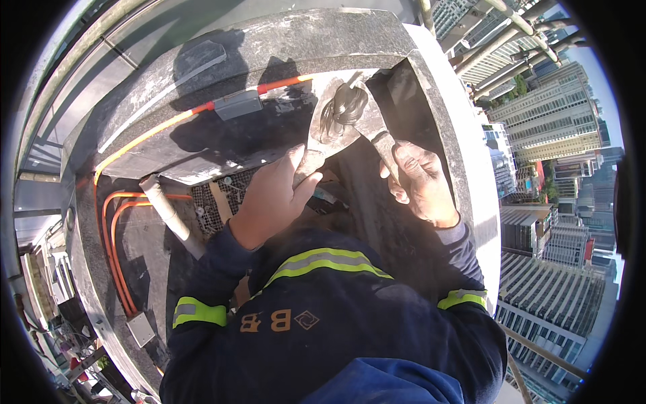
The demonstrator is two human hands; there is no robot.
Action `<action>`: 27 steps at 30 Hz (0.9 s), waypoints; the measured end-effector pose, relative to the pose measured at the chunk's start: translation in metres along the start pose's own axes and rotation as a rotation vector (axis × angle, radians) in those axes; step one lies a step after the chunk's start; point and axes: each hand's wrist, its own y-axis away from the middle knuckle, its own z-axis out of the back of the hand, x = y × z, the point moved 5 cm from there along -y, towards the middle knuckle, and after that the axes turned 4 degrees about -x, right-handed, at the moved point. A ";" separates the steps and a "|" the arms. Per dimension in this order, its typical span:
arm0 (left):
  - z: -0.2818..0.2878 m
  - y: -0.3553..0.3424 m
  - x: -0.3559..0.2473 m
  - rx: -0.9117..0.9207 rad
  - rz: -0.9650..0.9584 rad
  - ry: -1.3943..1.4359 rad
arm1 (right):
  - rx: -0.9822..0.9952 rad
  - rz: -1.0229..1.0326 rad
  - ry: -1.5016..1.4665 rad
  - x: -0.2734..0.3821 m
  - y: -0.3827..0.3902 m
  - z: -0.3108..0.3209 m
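My left hand (272,195) grips the lower edge of a pale flat plate (321,138) held against the concrete wall top (269,47). A lump of grey mortar (344,108) sits on the plate. My right hand (420,182) is closed around the handle of a trowel (383,147), whose blade reaches up to the mortar. Both hands are close together, just in front of my chest. I wear dark blue sleeves with yellow reflective bands.
An orange conduit (161,124) runs across the concrete through a grey junction box (237,104). A white pipe (168,212) and metal mesh (212,202) lie lower left. Right of the wall is a sheer drop to high-rise buildings (552,135). Scaffold poles (498,34) stand top right.
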 end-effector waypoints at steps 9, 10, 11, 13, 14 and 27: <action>0.026 -0.009 0.003 0.095 0.185 0.171 | 0.009 0.766 1.158 0.051 -0.002 -0.031; 0.025 -0.008 0.005 0.167 0.255 0.205 | 0.087 0.720 1.108 0.040 -0.006 -0.027; 0.016 0.000 0.015 0.096 0.207 0.218 | 0.119 0.692 1.151 0.044 0.001 -0.023; 0.017 0.003 0.014 0.127 0.238 0.221 | 0.065 0.635 1.177 0.053 0.010 -0.022; 0.017 0.003 0.012 0.144 0.252 0.223 | 0.019 0.694 1.101 0.057 0.004 -0.026; 0.018 -0.005 0.007 0.140 0.210 0.165 | 0.210 0.572 1.200 0.071 -0.015 -0.036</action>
